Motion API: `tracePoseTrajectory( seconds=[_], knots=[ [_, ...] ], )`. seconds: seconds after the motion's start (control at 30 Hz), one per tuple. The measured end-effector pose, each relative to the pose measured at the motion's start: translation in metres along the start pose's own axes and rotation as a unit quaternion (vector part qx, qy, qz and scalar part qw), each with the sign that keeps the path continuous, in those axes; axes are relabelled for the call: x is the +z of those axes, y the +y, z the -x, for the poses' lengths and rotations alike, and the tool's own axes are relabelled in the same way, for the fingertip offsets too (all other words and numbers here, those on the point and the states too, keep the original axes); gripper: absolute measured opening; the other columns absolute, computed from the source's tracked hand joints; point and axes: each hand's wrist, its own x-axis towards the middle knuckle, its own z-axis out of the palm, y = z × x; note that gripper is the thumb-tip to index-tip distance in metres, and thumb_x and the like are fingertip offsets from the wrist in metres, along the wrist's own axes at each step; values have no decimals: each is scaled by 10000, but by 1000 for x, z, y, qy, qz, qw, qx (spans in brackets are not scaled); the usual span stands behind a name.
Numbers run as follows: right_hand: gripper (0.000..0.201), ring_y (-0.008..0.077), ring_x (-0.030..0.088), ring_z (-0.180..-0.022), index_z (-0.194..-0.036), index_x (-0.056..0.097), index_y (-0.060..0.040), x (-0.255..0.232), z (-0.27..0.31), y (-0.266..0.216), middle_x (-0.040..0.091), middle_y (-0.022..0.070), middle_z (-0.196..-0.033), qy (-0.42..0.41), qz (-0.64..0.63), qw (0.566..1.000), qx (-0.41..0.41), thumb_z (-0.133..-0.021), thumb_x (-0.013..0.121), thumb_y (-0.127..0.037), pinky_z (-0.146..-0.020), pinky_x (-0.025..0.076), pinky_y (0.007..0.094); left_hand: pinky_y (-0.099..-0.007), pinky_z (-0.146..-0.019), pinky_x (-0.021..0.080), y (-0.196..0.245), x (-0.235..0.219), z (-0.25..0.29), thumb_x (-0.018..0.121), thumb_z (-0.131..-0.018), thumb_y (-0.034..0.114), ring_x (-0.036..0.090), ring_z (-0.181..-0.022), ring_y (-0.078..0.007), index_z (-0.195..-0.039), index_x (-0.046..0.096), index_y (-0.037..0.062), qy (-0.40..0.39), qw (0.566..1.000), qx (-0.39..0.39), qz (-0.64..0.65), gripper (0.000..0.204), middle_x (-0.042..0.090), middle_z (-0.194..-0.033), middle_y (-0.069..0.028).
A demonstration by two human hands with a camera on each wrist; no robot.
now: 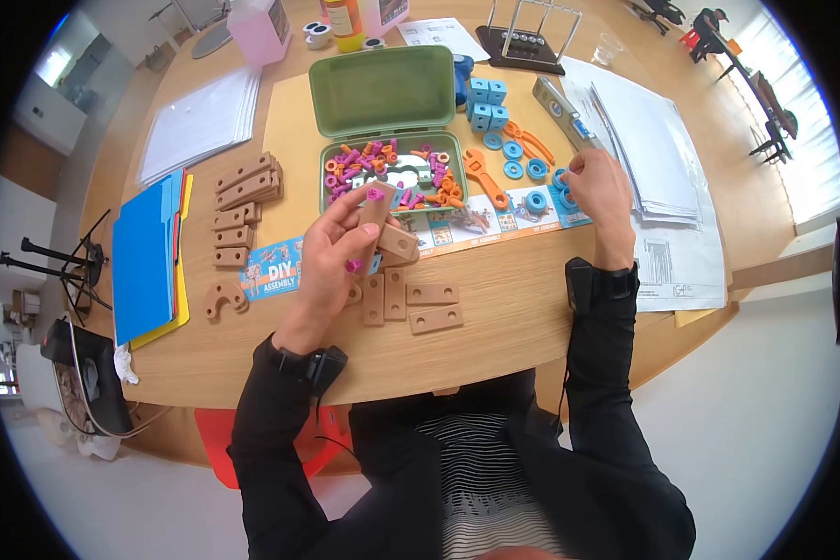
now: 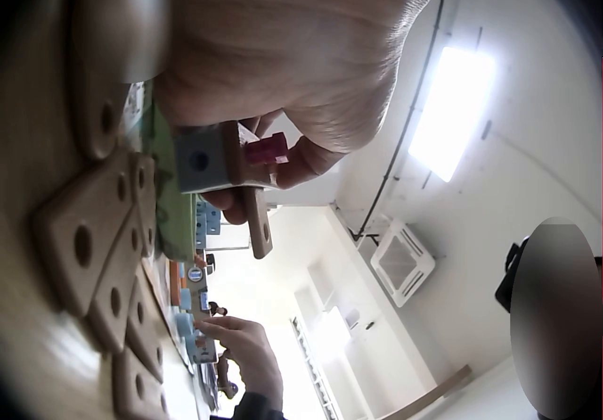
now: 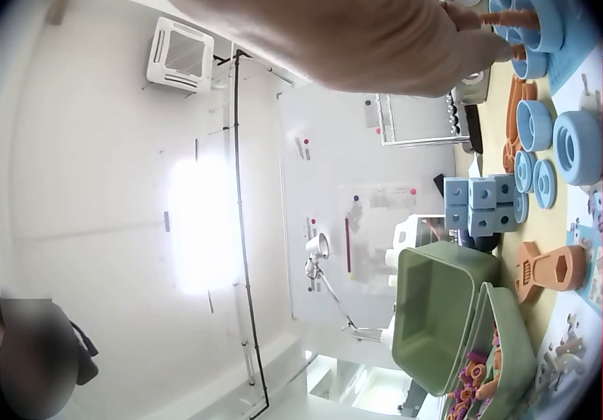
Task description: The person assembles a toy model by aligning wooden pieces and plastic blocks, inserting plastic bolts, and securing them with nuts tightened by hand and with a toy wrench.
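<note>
My left hand [image 1: 331,247] grips a partly joined toy of brown wood-look strips [image 1: 375,224], purple bolts [image 2: 268,148] and a blue block [image 2: 201,159]. The toy is held above the table, and my palm and fingers hide some of it. At the right, the fingertips of my right hand [image 1: 599,191] pinch at a blue wheel [image 3: 544,22] in a small cluster of wheels. Another blue wheel [image 1: 536,202] lies close by on the printed sheet. Loose brown strips [image 1: 436,320] lie flat just below the left hand.
An open green box [image 1: 383,93] holds purple and orange bolts and nuts. Near it are an orange wrench [image 1: 485,179], orange pliers [image 1: 529,142] and stacked blue blocks [image 1: 481,117]. More brown strips [image 1: 247,182] and blue folders [image 1: 147,261] lie left; papers [image 1: 649,177] lie right.
</note>
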Motion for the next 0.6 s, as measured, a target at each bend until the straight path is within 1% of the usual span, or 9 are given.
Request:
tracePoseTrajectory(
  seconds=[0.17,0.23,0.27,0.33,0.43,0.47,0.53,0.57,0.6],
  knots=[
    [151,379,740,-1000,-961,808,-54,-2,1,-6,778,191,-1012,-36,11,999,10,-869,720,-136,-855,575,483,-349,-960,575,0,0,0,650,-987,78,730,-1077,-217,-1529,496,-63,-3,1000,-2,2,580,746,-1188,-175],
    [168,383,740,-984,-950,780,-37,0,2,-9,783,170,-1001,18,-11,1000,23,-885,723,-180,-852,574,486,-346,-978,564,0,0,0,650,-986,76,729,-1073,-216,-1526,497,-64,-6,1000,1,3,579,745,-1185,-177],
    [168,383,740,-984,-950,780,-37,2,3,-8,783,170,-1001,17,-11,1000,21,-885,723,-180,-852,574,486,-346,-978,564,1,1,0,650,-986,76,729,-1073,-216,-1526,497,-64,-4,1000,2,2,579,745,-1185,-177],
    [211,383,734,-959,-938,730,-15,7,4,-6,781,163,-969,154,-37,982,-104,-901,731,-223,-854,571,493,-339,-984,554,3,3,1,651,-983,73,727,-1065,-213,-1519,504,-64,-6,1000,-6,0,573,749,-1169,-173],
    [202,367,747,-923,-942,679,-6,3,8,-20,779,173,-980,198,-71,965,-157,-919,727,-201,-833,586,459,-334,-977,552,3,1,0,656,-978,71,726,-1059,-209,-1509,515,-64,-16,1000,-11,-7,566,754,-1146,-163],
    [202,367,747,-923,-942,679,-6,6,10,-24,779,173,-980,198,-71,965,-157,-919,727,-201,-833,586,459,-334,-977,552,2,0,0,656,-978,71,726,-1059,-209,-1509,515,-64,-16,1000,-11,-7,566,754,-1146,-163],
    [161,300,774,-898,-968,656,-5,12,13,-35,780,185,-1009,176,-257,926,-212,-917,741,-131,-798,603,401,-331,-974,550,0,-2,0,669,-974,76,726,-1059,-201,-1497,528,-66,-29,999,-16,-13,561,758,-1128,-153],
    [161,300,774,-898,-968,656,-5,14,16,-41,780,185,-1009,176,-257,926,-211,-917,741,-131,-798,603,401,-331,-974,550,0,-2,0,669,-974,76,726,-1059,-201,-1497,528,-66,-29,999,-16,-13,561,758,-1128,-153],
    [162,266,779,-894,-979,646,-4,16,22,-48,781,170,-1014,139,-303,914,-230,-915,750,-110,-785,608,375,-333,-974,549,1,-1,1,677,-972,81,726,-1057,-198,-1492,536,-62,-28,999,-22,-12,557,757,-1126,-148]
  ],
)
